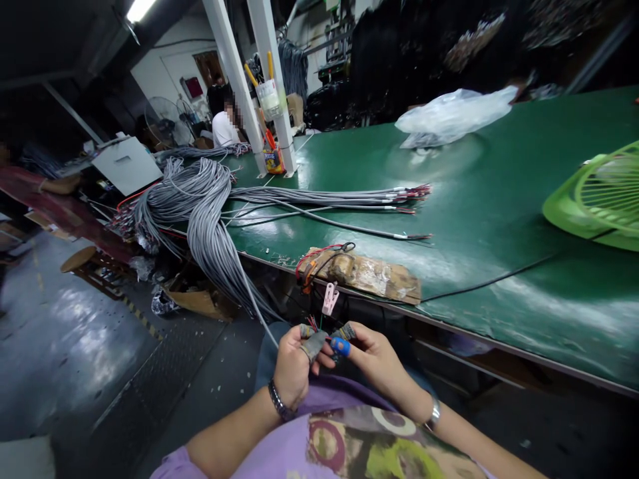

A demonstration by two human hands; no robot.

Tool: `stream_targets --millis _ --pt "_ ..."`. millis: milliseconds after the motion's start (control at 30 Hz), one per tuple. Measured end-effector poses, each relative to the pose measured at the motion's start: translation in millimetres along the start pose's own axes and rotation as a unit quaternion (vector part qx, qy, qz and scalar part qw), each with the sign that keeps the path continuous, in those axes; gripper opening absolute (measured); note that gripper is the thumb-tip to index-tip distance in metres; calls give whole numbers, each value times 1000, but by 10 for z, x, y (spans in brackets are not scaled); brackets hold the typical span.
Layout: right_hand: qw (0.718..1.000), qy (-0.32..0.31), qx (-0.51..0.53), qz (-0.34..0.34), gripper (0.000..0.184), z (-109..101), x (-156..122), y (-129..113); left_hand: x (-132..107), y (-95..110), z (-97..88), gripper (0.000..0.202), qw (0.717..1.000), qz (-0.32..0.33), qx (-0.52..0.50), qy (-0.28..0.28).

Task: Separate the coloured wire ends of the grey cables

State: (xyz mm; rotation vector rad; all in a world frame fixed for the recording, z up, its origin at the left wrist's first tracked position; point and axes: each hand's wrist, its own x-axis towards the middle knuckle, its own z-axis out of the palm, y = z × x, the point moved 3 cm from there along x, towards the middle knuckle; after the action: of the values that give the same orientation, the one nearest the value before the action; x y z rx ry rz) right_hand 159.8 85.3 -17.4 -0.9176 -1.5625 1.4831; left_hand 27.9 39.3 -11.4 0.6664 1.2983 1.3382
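Observation:
In front of my lap, my left hand (293, 366) is closed round the end of a grey cable (258, 307), with fingers and thumb wrapped in grey tape or finger covers. Thin red and dark wires (312, 323) fan out above its fingertips. Close beside it, my right hand (375, 358) pinches thin wires from the same end; a blue cover (340, 345) sits on its thumb. The fingertips of both hands nearly meet, hiding part of the wires. Just above them a pink clothes peg (330, 299) hangs at the bench edge.
A large bundle of grey cables (207, 206) drapes over the green bench (479, 199), stripped ends lying rightward. A taped cardboard piece (374, 276) lies at the front edge. A green fan (594, 199), a clear plastic bag (454, 116) and white posts (272, 73) stand around. Other people are at left.

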Motion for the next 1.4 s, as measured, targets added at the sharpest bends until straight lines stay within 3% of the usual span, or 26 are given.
stream_targets --millis 233,433,600,900,1167,1400 --pt "1000 -25 -15 10 34 5 -9 -90 -13 11 -41 26 1000 4 25 14" --pt "993 -86 59 56 33 84 84 -67 -66 -17 -37 24 996 35 81 -28" --pt "987 -75 122 78 34 143 82 -57 -68 -62 -81 24 993 26 110 -45" --pt "979 -20 170 113 40 133 15 12 -50 -81 -81 27 996 5 75 -40" --pt "981 -84 145 97 36 164 56 -132 -81 -53 -95 29 993 6 106 -57" --pt "983 -70 147 86 34 189 37 -124 -90 -83 -109 28 992 12 106 -66"
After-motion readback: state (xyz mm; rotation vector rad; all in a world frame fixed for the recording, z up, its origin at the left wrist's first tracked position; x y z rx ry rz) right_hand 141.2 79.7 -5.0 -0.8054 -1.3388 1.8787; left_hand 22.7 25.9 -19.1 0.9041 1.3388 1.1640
